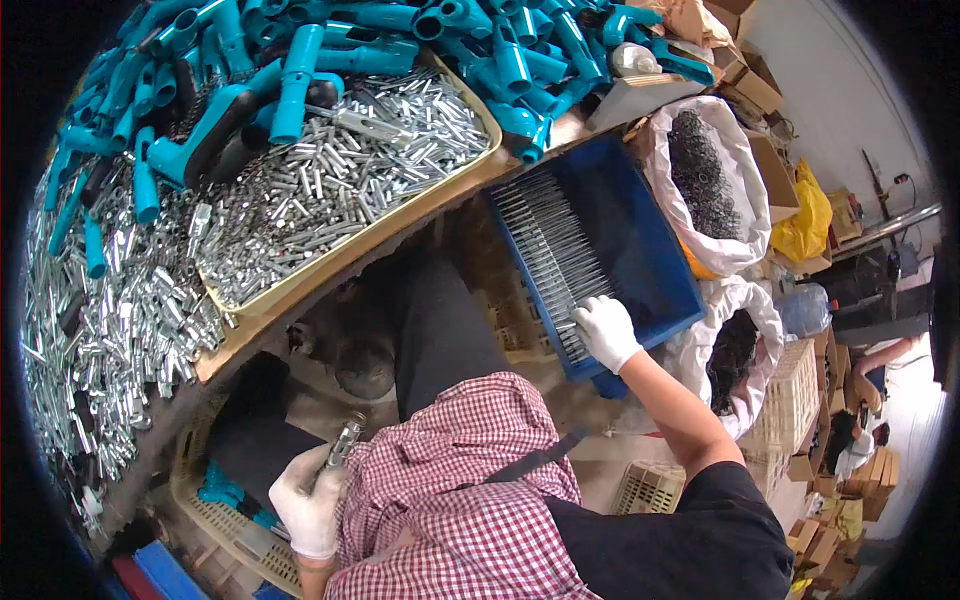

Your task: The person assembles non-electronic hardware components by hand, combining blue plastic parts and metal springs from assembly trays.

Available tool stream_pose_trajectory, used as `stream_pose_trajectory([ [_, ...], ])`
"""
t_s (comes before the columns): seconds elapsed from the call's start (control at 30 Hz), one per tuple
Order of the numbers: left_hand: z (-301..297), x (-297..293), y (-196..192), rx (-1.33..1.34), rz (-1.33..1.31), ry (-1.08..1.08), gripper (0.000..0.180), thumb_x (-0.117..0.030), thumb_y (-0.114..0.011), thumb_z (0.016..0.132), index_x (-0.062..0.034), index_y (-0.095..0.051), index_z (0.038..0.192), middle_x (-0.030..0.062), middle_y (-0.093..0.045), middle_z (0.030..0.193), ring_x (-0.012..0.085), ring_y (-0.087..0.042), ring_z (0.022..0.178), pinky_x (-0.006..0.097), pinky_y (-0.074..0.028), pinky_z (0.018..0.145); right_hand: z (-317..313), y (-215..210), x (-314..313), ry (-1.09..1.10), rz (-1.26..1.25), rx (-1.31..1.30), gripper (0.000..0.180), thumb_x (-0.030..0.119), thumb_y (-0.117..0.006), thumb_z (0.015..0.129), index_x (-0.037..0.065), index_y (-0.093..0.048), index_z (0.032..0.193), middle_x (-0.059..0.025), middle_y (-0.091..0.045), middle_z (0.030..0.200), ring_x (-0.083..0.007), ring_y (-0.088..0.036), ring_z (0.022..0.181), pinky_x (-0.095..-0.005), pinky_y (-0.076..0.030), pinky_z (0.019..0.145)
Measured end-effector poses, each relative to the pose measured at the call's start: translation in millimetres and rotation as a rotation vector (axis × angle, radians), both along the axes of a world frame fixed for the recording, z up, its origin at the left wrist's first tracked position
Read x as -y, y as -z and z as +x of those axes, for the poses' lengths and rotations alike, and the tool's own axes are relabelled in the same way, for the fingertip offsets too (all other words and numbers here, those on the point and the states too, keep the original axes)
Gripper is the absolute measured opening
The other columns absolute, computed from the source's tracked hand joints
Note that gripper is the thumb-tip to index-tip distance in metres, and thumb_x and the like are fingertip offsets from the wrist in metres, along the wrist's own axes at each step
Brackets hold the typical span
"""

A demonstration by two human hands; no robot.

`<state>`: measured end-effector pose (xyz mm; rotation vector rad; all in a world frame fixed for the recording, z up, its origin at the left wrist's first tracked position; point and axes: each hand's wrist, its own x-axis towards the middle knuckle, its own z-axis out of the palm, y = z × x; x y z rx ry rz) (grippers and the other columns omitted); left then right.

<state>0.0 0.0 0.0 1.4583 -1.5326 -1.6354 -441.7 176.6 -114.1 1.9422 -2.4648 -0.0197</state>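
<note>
My left hand (308, 502), in a white glove, is closed around a short metal cylinder (347, 438) that sticks up past the thumb, close to my checked apron. Out to the right, my white-gloved right hand (607, 333) reaches into a blue plastic crate (655, 318). Its fingers are drawn together against the near end of a row of slim metal rods (553, 250) lying side by side along the crate's left part. Whatever sits between those fingertips is hidden.
Loose metal pins (340, 165) fill a cream tray (330, 243) on the bench, with teal tool housings (297, 80) heaped behind. White sacks (757, 190) of dark small parts flank the crate. A yellow basket (650, 488) stands by my right elbow. Another person (880, 370) is far right.
</note>
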Motion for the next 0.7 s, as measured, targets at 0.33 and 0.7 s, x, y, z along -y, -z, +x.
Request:
stream_pose_trajectory([
  [0.33, 15.2, -8.3, -7.4, 0.052, -0.061, -0.044, 0.033, -0.018, -0.072, 0.085, 0.0077, -0.067, 0.105, 0.0044, -0.066, 0.078, 0.0073, -0.054, 0.061, 0.022, -0.044, 0.056, 11.3, -44.3, 43.6, 0.274, 0.088, 0.211, 0.014, 0.018, -0.064, 0.077, 0.004, -0.060, 0.079, -0.0209, -0.067, 0.083, -0.0375, -0.066, 0.077, -0.0461, -0.053, 0.070],
  [0.7, 12.1, -6.8, -19.2, 0.001, -0.470, -0.243, 0.072, -0.048, -0.077, 0.080, 0.0038, -0.057, 0.126, 0.0062, -0.065, 0.094, 0.0143, -0.060, 0.079, 0.027, -0.049, 0.074, 267.3, -90.5, 163.0, 0.120, -0.004, 2.504, 0.028, 0.007, -0.067, 0.085, 0.002, -0.052, 0.109, -0.0171, -0.065, 0.103, -0.0245, -0.068, 0.087, -0.0386, -0.059, 0.078],
])
